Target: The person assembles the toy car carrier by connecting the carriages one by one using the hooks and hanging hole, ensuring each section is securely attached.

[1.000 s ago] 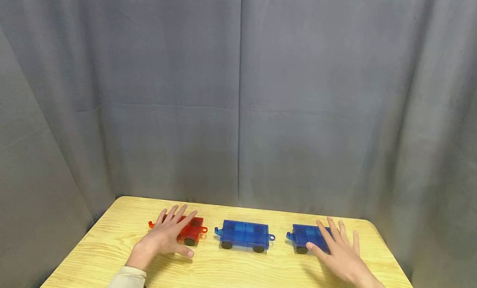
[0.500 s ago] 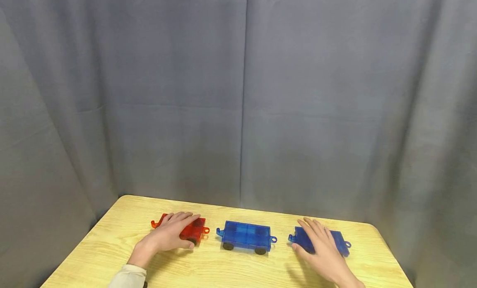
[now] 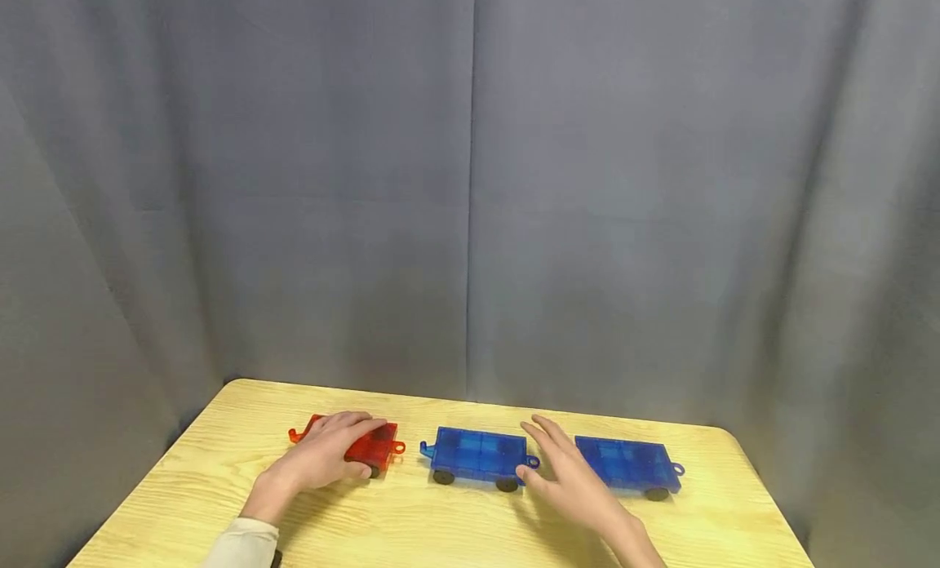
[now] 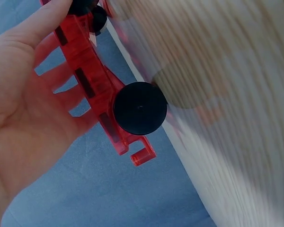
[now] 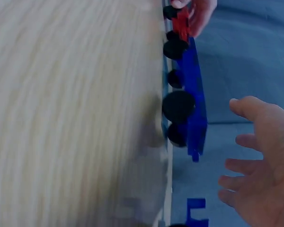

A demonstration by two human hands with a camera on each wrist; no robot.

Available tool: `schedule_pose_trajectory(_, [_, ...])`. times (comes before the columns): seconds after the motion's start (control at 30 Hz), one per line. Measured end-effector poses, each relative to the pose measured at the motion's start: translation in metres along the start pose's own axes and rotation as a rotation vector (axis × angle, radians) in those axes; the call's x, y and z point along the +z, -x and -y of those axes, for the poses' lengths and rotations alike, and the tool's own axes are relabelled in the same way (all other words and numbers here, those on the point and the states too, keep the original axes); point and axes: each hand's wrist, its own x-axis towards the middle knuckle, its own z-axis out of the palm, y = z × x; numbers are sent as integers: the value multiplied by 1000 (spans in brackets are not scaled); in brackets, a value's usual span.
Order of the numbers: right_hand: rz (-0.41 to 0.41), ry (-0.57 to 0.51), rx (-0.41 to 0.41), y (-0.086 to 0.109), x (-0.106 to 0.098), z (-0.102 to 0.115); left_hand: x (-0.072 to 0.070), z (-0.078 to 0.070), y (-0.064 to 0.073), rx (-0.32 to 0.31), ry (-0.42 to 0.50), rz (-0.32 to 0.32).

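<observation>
A translucent red toy train car (image 3: 377, 447) with black wheels stands on the table at the left. My left hand (image 3: 323, 454) holds it from above, thumb on the near side and fingers over the far side; in the left wrist view the car's red hook (image 4: 144, 156) shows below a wheel. A translucent blue train car (image 3: 477, 454) sits in the middle. My right hand (image 3: 569, 478), fingers spread and holding nothing, is over that car's right end, by its ring. Another blue train car (image 3: 631, 463) stands at the right, its left end partly hidden behind the right hand.
The three cars stand in a row along a light wood-grain table (image 3: 441, 535), with gaps between them. A grey curtain (image 3: 470, 225) hangs behind the table's far edge and along both sides.
My right hand has moved left from the right blue car to the middle one's right end. My left hand has lowered and closed round the red car. The cars have stayed put.
</observation>
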Motion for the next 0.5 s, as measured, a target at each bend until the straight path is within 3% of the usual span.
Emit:
schedule_pose_trajectory(0.27, [164, 3, 12, -5, 18, 5, 0, 5, 0, 46, 10, 17])
schedule_pose_trajectory(0.5, [189, 52, -4, -10, 21, 4, -2, 9, -2, 48, 15, -9])
